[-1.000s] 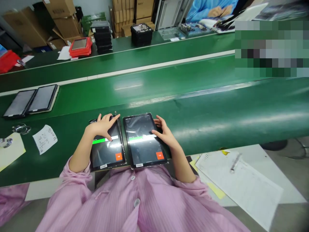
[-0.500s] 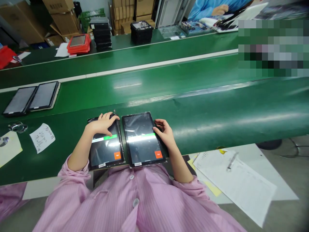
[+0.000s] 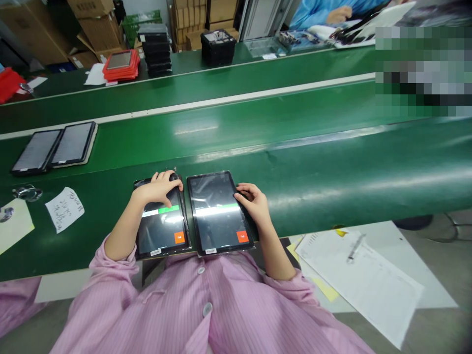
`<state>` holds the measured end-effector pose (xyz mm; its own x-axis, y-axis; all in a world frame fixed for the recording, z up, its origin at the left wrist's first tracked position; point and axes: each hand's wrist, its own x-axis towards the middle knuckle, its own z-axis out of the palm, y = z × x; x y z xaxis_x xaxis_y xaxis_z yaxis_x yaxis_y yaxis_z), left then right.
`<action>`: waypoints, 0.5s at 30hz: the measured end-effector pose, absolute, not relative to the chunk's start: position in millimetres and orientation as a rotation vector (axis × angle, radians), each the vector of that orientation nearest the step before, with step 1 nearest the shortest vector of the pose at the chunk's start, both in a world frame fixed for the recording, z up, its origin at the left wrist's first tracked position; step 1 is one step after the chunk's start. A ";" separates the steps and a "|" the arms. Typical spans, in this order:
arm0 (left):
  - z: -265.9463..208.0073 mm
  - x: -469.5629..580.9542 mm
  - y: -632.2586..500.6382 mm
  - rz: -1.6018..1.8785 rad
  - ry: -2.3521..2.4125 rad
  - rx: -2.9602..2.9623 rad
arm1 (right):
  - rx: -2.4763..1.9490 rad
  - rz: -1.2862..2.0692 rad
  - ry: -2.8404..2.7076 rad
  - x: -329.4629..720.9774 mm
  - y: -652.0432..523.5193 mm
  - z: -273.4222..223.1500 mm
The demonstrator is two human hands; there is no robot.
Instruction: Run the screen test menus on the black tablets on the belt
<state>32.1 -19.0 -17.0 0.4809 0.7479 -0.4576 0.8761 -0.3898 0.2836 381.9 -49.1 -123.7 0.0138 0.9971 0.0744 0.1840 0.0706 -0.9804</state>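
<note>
Two tablets lay face up, side by side, at the near edge of the green table (image 3: 324, 172), right in front of the person, a narrow gap between them. The left-hand tablet (image 3: 158, 231) had its long axis running away from the body, its far end leaning slightly to the left; the right-hand tablet (image 3: 216, 227) pointed much the same way, so the two were nearly parallel. On each screen the orange "Fail" button sat at the near right corner, with a green-and-white bar crossing the screen's width, and a small white label marked the near end of each frame. The left hand (image 3: 158, 189) lay across the far half of the left-hand tablet, fingers spread toward its far right corner and thumb over the screen. The right hand (image 3: 254, 204) was at the right long side of the other tablet, thumb on the rim and fingers beside it. The hands were well apart from each other; whether either one was gripping could not be told. Farther off to the left, two more tablets (image 3: 73, 143) lay screen up, their far ends slanting rightward, with a handwritten note (image 3: 65, 210) nearer the person.
</note>
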 end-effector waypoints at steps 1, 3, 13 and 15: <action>-18.0 31.9 -18.5 -0.352 1.343 2.243 | -1.296 1.058 -1.362 382.4 -49.0 -123.8; -19.0 31.9 -17.7 -0.363 1.345 2.248 | -1.297 1.070 -1.362 383.0 -48.7 -124.1; -11.7 33.5 -16.3 -0.364 1.397 2.263 | -1.271 1.141 -1.412 382.9 -47.1 -121.8; -11.2 33.4 -16.1 -0.364 1.396 2.257 | -1.280 1.141 -1.412 382.6 -47.0 -120.7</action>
<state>33.4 -16.1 -11.2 0.4504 0.7712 -0.4499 0.8927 -0.3802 0.2420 382.6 -47.0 -120.7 -0.0720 0.9969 0.0309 0.1793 0.0434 -0.9828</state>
